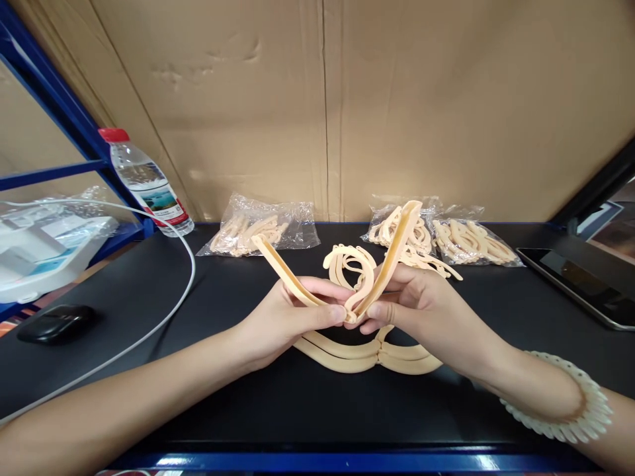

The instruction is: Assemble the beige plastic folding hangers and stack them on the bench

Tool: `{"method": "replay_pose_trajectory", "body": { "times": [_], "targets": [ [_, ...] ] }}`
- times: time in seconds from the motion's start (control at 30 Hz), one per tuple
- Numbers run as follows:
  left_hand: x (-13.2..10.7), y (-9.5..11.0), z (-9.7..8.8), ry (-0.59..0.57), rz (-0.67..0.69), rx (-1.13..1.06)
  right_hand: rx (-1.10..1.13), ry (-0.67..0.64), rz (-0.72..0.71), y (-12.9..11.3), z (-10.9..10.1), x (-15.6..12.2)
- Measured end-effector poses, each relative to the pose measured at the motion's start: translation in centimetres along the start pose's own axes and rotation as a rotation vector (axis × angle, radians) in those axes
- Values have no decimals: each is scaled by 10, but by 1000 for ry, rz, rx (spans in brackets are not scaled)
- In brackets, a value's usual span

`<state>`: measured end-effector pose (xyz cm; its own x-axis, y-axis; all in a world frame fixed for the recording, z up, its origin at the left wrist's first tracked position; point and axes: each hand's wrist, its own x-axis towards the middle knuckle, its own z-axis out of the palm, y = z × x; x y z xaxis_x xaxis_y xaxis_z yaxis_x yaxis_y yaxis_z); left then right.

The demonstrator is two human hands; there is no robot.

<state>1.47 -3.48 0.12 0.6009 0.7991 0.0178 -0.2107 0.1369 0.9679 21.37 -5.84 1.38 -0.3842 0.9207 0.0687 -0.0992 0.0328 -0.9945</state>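
My left hand [295, 314] pinches a beige curved strip [285, 272] with a hollow, grooved inner side. In my right hand [419, 307] is a second beige strip [397, 248], rising up to the right, its groove darker yellow. The lower ends of both strips meet between my fingertips in a V, beside a beige S-shaped scroll [364, 277]. Whether these parts are joined cannot be made out. Beneath my hands, a beige double-curved frame piece [342, 354] lies on the black tabletop [238, 403], partly covered by my hands.
Clear bags of beige scroll pieces lie along the back: one at left [253, 231], two at right [471, 241]. Loose ornate pieces [426, 260] lie before them. A water bottle [153, 188], white cable [191, 264] and black mouse [57, 324] are left; a dark tablet [575, 284] is right.
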Motion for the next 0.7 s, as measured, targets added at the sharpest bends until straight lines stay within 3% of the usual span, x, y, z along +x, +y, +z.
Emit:
{"method": "replay_pose_trajectory", "body": {
  "times": [0.47, 0.7],
  "targets": [
    [2, 2, -5, -21, 67, 156, -18, 80, 6, 3, 5, -4],
    [1, 5, -1, -46, 136, 229, -16, 119, -78, 1, 11, -8]
  ]
}}
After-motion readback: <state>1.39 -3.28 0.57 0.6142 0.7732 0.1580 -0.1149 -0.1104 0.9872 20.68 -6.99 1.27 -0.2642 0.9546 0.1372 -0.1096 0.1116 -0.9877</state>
